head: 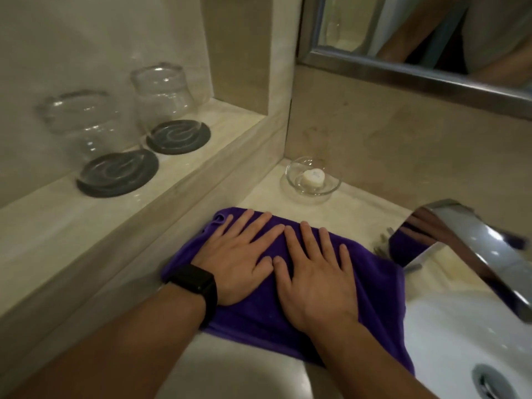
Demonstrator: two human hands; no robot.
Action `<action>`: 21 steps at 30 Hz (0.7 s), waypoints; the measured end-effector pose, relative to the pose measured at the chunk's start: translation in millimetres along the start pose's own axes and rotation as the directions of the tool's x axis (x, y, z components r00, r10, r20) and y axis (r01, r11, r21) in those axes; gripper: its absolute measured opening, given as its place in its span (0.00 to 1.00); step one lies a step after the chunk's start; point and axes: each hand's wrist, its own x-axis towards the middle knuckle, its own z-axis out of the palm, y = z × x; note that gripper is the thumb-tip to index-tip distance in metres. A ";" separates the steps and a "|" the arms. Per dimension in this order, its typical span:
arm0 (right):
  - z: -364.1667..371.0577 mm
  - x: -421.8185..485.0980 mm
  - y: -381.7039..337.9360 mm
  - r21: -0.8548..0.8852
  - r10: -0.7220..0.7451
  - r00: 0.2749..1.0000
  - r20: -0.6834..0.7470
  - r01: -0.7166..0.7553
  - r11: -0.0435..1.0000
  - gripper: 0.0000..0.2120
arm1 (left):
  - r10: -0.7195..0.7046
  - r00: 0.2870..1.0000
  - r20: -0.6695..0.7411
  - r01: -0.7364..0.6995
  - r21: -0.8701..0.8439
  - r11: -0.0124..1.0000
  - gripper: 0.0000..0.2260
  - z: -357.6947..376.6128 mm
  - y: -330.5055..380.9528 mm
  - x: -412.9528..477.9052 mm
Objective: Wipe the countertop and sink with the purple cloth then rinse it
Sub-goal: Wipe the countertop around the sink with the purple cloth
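The purple cloth (pixel 377 286) lies spread on the beige stone countertop (pixel 354 214), left of the white sink (pixel 449 335). My left hand (pixel 239 257), with a black watch at the wrist, presses flat on the cloth's left half, fingers straight and spread. My right hand (pixel 313 272) presses flat beside it on the cloth's middle, thumbs nearly touching. The cloth's lower right corner hangs over the sink's rim.
A chrome faucet (pixel 472 249) juts over the sink at the right. A glass dish with a small soap (pixel 313 180) sits in the back corner. Two upturned glasses (pixel 161 90) on dark coasters (pixel 118 174) stand on a raised ledge at left. A mirror (pixel 417 38) hangs above.
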 end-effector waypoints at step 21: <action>3.4 -17.6 12.8 0.035 0.013 1.000 -0.010 -0.012 0.999 0.29 | -0.043 0.999 0.024 0.042 0.038 0.998 0.30 -0.6 28.7 0.5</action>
